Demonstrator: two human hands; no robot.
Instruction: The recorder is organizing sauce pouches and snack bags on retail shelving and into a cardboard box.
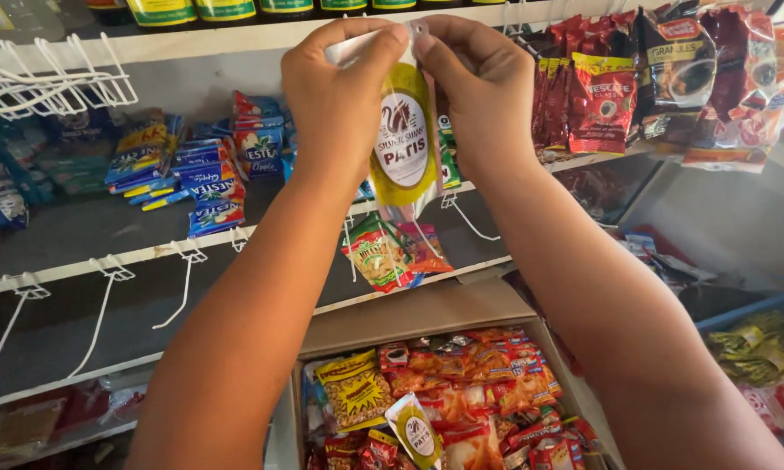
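Observation:
Both my hands are raised in front of the upper shelf, pinching the top edge of a small yellow sachet with a white oval label. My left hand grips its top left corner and my right hand grips the top right. The sachet hangs down between them, with more of a clear strip trailing below it. Below my arms sits an open cardboard box filled with several red, orange and yellow snack packets, including another yellow sachet of the same kind.
White wire hooks stick out from the grey shelves at left. Blue packets lie on the middle shelf. Red and dark sachet strips hang at upper right. Green-yellow packets lie at far right. Snack packets hang below the sachet.

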